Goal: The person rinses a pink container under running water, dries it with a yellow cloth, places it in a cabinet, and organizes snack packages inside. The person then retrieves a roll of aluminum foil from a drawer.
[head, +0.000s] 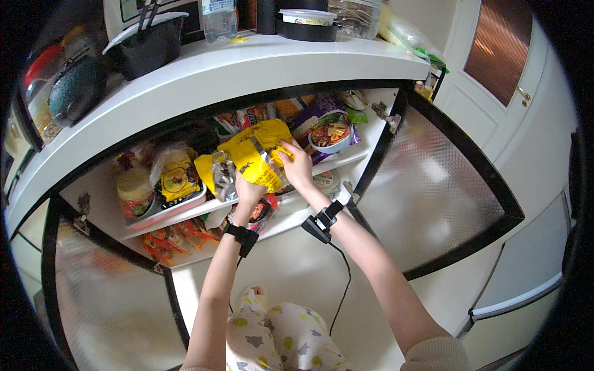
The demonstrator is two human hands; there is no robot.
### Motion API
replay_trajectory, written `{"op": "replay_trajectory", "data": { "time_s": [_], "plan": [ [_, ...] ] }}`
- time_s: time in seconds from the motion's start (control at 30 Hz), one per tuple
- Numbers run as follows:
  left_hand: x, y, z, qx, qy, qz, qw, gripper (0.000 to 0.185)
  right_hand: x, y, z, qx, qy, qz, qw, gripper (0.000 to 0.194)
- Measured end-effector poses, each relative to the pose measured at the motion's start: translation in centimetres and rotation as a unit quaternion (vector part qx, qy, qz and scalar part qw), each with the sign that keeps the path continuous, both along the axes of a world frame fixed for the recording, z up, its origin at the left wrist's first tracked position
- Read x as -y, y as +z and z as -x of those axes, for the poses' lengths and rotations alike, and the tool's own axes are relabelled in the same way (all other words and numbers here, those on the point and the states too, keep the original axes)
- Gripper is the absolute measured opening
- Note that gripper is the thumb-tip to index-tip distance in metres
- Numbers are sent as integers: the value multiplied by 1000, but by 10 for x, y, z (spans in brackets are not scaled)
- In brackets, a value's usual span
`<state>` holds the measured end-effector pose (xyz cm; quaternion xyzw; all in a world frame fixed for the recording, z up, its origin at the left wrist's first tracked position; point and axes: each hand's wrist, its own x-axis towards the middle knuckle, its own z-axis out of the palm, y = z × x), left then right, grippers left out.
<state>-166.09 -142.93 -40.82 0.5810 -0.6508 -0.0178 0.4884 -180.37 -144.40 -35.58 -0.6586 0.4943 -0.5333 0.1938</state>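
Observation:
A crumpled yellow foil package point(253, 139) with silver patches is held in front of the cabinet's upper shelf point(343, 162). My left hand point(250, 188) grips its lower edge, with the fingers hidden behind it. My right hand point(297, 162) has its thumb and fingers on the package's right side. Just right of that hand, a purple packet point(320, 109) with a bowl of food pictured on it leans on the shelf. To the left, a smaller yellow packet point(178, 181) rests in a white and pink tray point(188, 202).
Two textured glass doors, left point(116, 297) and right point(431, 195), stand open on either side. Orange-red packets point(178, 236) lie on the lower shelf. Overhead, the white countertop point(260, 60) holds a black container point(151, 48) and bottles. A cable point(348, 273) hangs from my right wrist strap.

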Motion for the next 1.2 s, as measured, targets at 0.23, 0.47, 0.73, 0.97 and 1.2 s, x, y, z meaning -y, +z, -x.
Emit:
{"op": "replay_trajectory", "data": {
  "time_s": [0.23, 0.47, 0.73, 0.97, 1.2],
  "plan": [
    [2, -7, -5, 47, 201, -32, 978, 58, -15, 5, -17, -24, -72, 30, 997, 30],
    [-3, 5, -22, 21, 183, -237, 954, 57, -10, -6, -13, 0, -117, 79, 990, 28],
    [-15, 25, -12, 20, 118, -277, 953, 53, -10, -24, -17, 25, -93, 102, 990, 27],
    [-73, 74, -6, 86, 114, -82, 986, 35, -19, -19, -5, -68, -150, 173, 971, 30],
    [-163, 160, -20, 159, 99, -33, 982, 41, -47, -21, -13, -24, -142, 218, 965, 27]
  ]
}}
